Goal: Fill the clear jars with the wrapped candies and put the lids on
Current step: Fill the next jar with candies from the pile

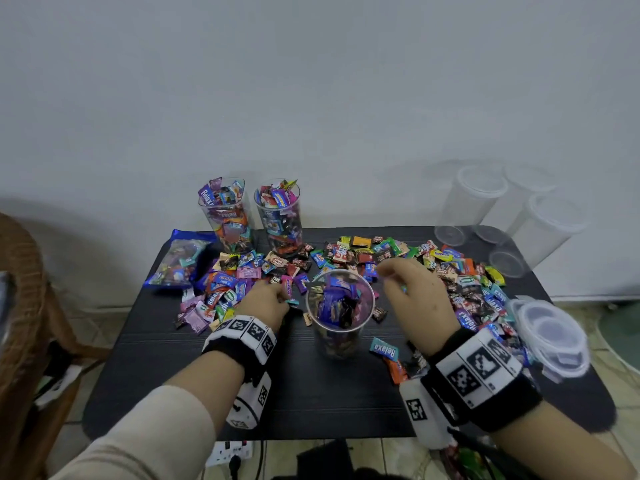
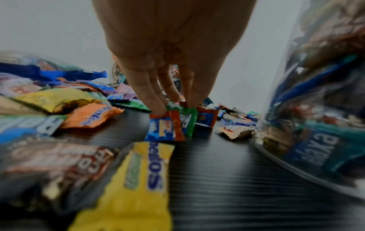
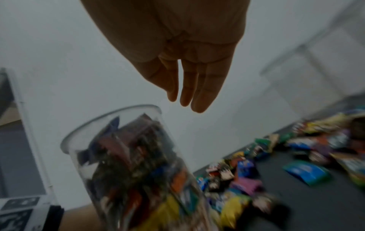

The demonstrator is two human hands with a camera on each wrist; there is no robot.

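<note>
We view a dark surface [image 1: 311,393] strewn with wrapped candies [image 1: 460,271], both hands at work over it. Between the two hands stands an open clear jar [image 1: 341,306], lidless and filled with candies nearly to its rim.

Left hand [image 1: 266,301]: lowered beside the jar, at the edge of the candy heap on its outer side. In the left wrist view its fingertips [image 2: 158,107] pinch a small cluster of candies, a blue-and-orange wrapper [image 2: 165,127] in front and a green one [image 2: 189,120] just behind, their lower edges at the surface. A yellow wrapper [image 2: 136,184] lies nearer the wrist.

Right hand [image 1: 415,292]: raised just beside the jar's rim. In the right wrist view its fingers [image 3: 187,81] hang straight and close together, released, with nothing between them; the jar [image 3: 122,156] lies below and toward the thumb side.

Beyond the left hand, against the wall, stand two further filled jars [image 1: 227,213] [image 1: 278,211], both without lids, with a candy bag [image 1: 180,259] on their outer side. Beyond the right hand stand empty lidded jars [image 1: 481,195]; on that hand's outer side lies a stack of clear lids [image 1: 550,337] at the surface's edge.
</note>
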